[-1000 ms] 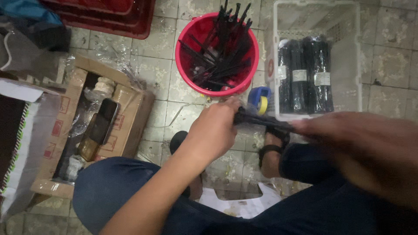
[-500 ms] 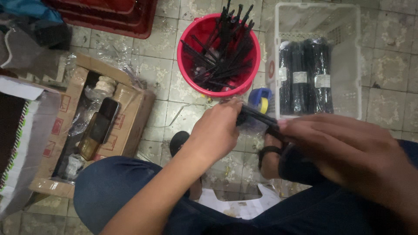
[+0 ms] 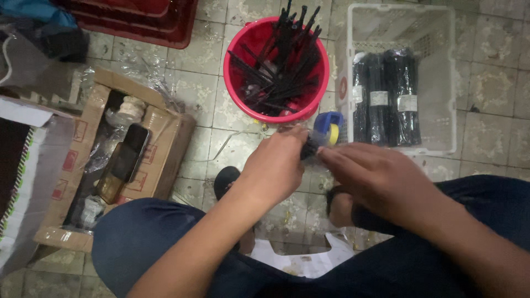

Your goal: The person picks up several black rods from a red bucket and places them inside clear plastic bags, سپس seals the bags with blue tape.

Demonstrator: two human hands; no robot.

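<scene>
Both hands closed on one short black bundle, left hand and right hand meeting over the knees. Just beyond: blue tape dispenser. Far centre: red bucket of black sticks. Far right: white crate holding wrapped black bundles.

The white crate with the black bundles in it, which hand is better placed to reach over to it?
The right hand, probably. The white crate sits on its side of the floor, just beyond its fingers, while the left hand lies farther away, nearer the red bucket.
</scene>
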